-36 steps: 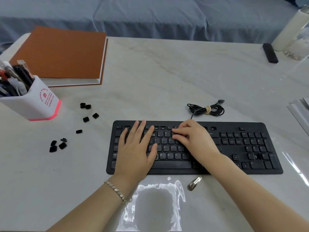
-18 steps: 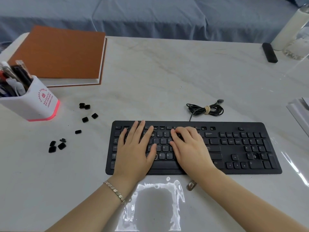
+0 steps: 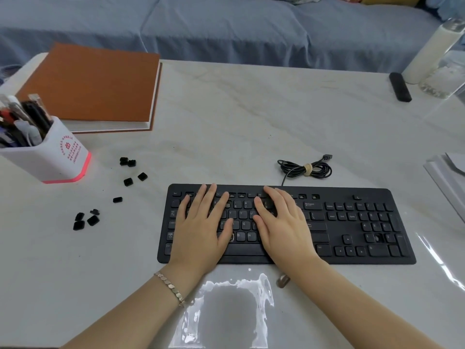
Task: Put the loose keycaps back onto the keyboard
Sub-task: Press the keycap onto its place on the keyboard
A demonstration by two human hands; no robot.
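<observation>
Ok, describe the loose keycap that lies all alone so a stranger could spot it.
Start at the black keyboard and look left across the white table, toward the pen holder. The loose keycaps are scattered there in two groups. The lone keycap lies in the gap between them, touching none, and looks narrower than the rest.

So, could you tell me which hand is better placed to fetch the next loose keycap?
Probably the left hand: the loose keycaps all lie left of the keyboard, on its side. The right hand would have to cross over.
</observation>
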